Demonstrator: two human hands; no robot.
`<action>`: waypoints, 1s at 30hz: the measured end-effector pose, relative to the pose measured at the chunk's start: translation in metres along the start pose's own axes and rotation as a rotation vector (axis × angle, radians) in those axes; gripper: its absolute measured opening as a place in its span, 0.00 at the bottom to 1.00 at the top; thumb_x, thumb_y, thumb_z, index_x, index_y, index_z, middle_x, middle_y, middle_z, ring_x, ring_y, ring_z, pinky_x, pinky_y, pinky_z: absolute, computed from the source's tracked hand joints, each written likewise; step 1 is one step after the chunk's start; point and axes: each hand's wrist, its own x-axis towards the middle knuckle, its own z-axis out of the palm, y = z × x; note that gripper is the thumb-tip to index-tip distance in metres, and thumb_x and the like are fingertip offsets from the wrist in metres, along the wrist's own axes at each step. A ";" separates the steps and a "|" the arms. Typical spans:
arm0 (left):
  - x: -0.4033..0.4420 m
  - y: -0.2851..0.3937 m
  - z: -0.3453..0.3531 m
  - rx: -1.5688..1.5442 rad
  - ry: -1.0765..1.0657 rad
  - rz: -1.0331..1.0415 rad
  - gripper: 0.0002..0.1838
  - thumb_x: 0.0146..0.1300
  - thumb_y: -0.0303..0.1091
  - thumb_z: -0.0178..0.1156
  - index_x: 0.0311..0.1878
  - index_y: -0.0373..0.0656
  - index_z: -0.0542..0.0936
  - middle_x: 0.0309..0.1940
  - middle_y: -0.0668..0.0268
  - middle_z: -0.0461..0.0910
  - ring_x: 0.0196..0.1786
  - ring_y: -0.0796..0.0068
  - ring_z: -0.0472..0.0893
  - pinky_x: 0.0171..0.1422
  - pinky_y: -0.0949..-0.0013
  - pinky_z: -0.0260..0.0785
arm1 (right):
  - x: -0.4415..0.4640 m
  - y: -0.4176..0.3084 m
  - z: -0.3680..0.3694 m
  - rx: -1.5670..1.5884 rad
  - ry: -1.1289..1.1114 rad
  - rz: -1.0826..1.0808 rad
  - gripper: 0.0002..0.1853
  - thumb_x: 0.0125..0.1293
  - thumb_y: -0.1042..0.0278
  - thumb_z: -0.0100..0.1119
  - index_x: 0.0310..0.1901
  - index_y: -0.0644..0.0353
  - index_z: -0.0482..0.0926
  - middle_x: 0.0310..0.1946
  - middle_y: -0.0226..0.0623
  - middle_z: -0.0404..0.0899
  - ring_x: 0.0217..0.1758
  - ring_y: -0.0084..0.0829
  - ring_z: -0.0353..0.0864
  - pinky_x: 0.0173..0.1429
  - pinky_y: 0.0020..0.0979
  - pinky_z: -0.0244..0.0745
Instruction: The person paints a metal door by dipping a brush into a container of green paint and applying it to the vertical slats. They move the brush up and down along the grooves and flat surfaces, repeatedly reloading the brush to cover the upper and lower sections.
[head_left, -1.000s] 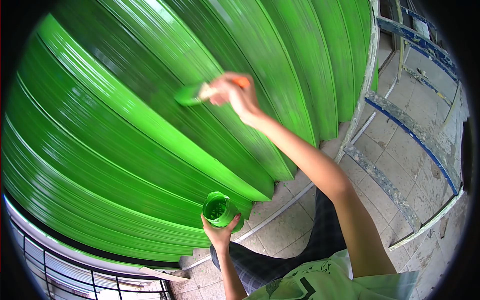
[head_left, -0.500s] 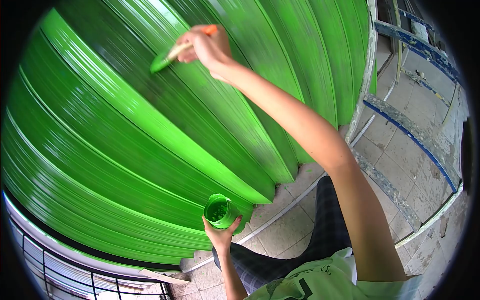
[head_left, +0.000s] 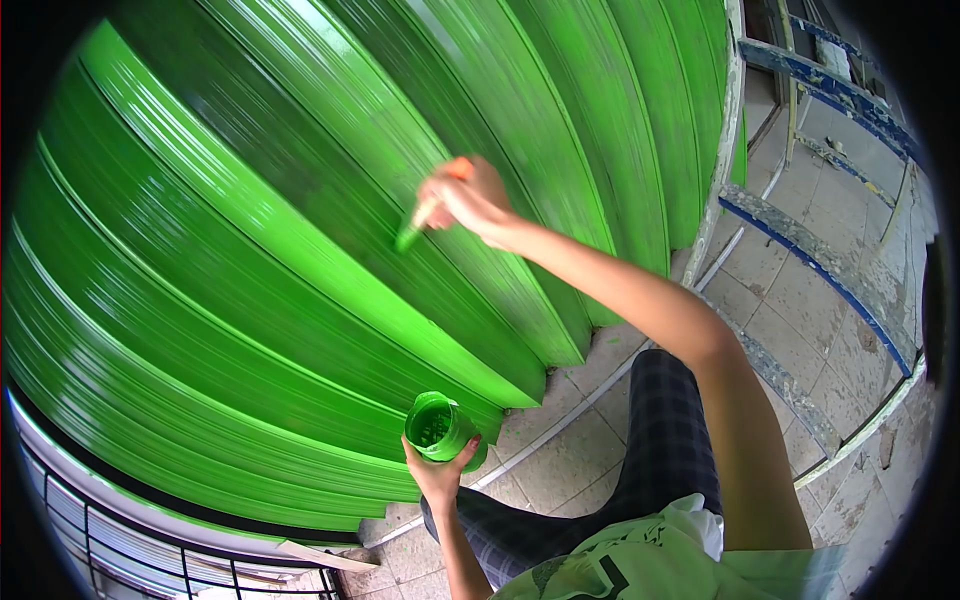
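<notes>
My right hand point(head_left: 468, 200) is closed round a paintbrush point(head_left: 408, 234) with an orange handle end. Green bristles point down and left against the ribbed green metal panel point(head_left: 300, 240); motion blurs hand and brush a little. Low in the view, my left hand point(head_left: 440, 472) grips a green cup point(head_left: 455, 428) from its near side, with the open top facing up. Green paint shows inside the cup, and its outside is coated in green as well. Darker, patchy green marks the panel's recessed strip beside the brush.
At the right stands a paint-spattered ladder or scaffold frame point(head_left: 820, 262) with blue-edged rungs. Tiled floor point(head_left: 575, 455) lies under my legs. A black railing point(head_left: 135, 555) and a board piece point(head_left: 325, 556) are at the lower left.
My right hand first moved up and left along the panel with the brush, then came back down and right. My left hand has hardly moved with the cup.
</notes>
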 end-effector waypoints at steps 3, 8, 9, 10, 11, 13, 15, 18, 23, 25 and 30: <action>0.000 0.002 0.001 0.006 0.001 -0.020 0.40 0.35 0.36 0.81 0.53 0.35 0.70 0.44 0.59 0.79 0.45 0.68 0.79 0.53 0.66 0.71 | 0.027 -0.057 0.026 0.194 0.030 -0.137 0.08 0.52 0.72 0.59 0.21 0.68 0.79 0.16 0.42 0.80 0.15 0.27 0.80 0.20 0.23 0.73; -0.004 -0.008 -0.001 0.012 0.005 -0.045 0.41 0.35 0.37 0.81 0.53 0.35 0.70 0.44 0.59 0.78 0.46 0.68 0.78 0.55 0.65 0.69 | 0.009 -0.027 0.016 0.478 0.048 -0.269 0.08 0.59 0.73 0.55 0.29 0.69 0.80 0.24 0.46 0.82 0.22 0.30 0.82 0.24 0.27 0.77; -0.007 -0.010 -0.002 0.020 0.000 -0.050 0.41 0.35 0.37 0.81 0.53 0.35 0.70 0.44 0.59 0.78 0.46 0.68 0.78 0.55 0.65 0.69 | -0.007 -0.001 0.012 0.503 0.064 -0.229 0.08 0.59 0.73 0.55 0.29 0.68 0.81 0.22 0.44 0.81 0.20 0.28 0.81 0.23 0.25 0.76; -0.007 -0.011 -0.002 0.028 -0.003 -0.052 0.41 0.35 0.37 0.81 0.53 0.36 0.70 0.44 0.59 0.78 0.46 0.68 0.77 0.55 0.65 0.69 | -0.027 0.026 0.007 0.529 0.079 -0.192 0.07 0.59 0.73 0.55 0.29 0.67 0.81 0.21 0.43 0.81 0.18 0.26 0.80 0.22 0.24 0.75; -0.008 -0.012 -0.002 0.037 -0.007 -0.056 0.41 0.35 0.37 0.81 0.53 0.36 0.70 0.44 0.59 0.78 0.47 0.68 0.77 0.55 0.65 0.69 | -0.048 0.052 0.000 0.554 0.082 -0.150 0.08 0.60 0.73 0.55 0.30 0.68 0.81 0.23 0.44 0.81 0.18 0.27 0.80 0.22 0.24 0.75; -0.008 -0.014 -0.003 0.033 -0.015 -0.060 0.40 0.35 0.37 0.81 0.52 0.36 0.70 0.44 0.59 0.78 0.46 0.68 0.77 0.55 0.65 0.69 | -0.082 0.098 -0.015 0.527 0.127 0.012 0.08 0.60 0.73 0.54 0.31 0.68 0.81 0.23 0.45 0.82 0.18 0.26 0.79 0.22 0.23 0.75; -0.010 -0.015 -0.005 0.036 -0.020 -0.073 0.40 0.35 0.36 0.81 0.52 0.36 0.70 0.44 0.59 0.78 0.46 0.68 0.77 0.55 0.65 0.69 | -0.097 0.118 -0.028 0.435 0.136 0.094 0.08 0.60 0.73 0.54 0.29 0.68 0.81 0.22 0.44 0.82 0.17 0.25 0.79 0.21 0.23 0.74; -0.011 -0.015 -0.008 0.043 -0.013 -0.082 0.40 0.35 0.36 0.81 0.52 0.36 0.70 0.44 0.59 0.78 0.46 0.68 0.77 0.55 0.65 0.69 | -0.091 0.103 -0.032 0.247 0.087 0.103 0.08 0.60 0.74 0.53 0.30 0.68 0.81 0.23 0.45 0.82 0.18 0.27 0.80 0.21 0.24 0.74; -0.009 -0.009 -0.005 0.050 -0.026 -0.065 0.40 0.35 0.35 0.81 0.52 0.36 0.70 0.44 0.59 0.78 0.47 0.68 0.77 0.55 0.65 0.69 | -0.026 0.005 -0.002 0.373 0.035 -0.144 0.09 0.60 0.72 0.54 0.30 0.67 0.81 0.25 0.45 0.82 0.22 0.29 0.82 0.24 0.25 0.76; -0.009 -0.005 -0.003 0.045 -0.022 -0.072 0.40 0.35 0.35 0.81 0.52 0.37 0.70 0.45 0.59 0.78 0.47 0.68 0.77 0.55 0.65 0.69 | -0.020 -0.004 0.005 0.478 0.034 -0.212 0.08 0.60 0.72 0.55 0.30 0.67 0.81 0.25 0.44 0.82 0.22 0.28 0.81 0.24 0.25 0.75; -0.009 -0.007 -0.007 0.056 -0.018 -0.063 0.40 0.36 0.36 0.81 0.53 0.37 0.70 0.46 0.59 0.77 0.48 0.68 0.77 0.56 0.65 0.68 | -0.060 0.073 -0.015 0.477 0.020 -0.090 0.07 0.59 0.74 0.55 0.31 0.67 0.82 0.23 0.47 0.82 0.18 0.27 0.80 0.23 0.24 0.77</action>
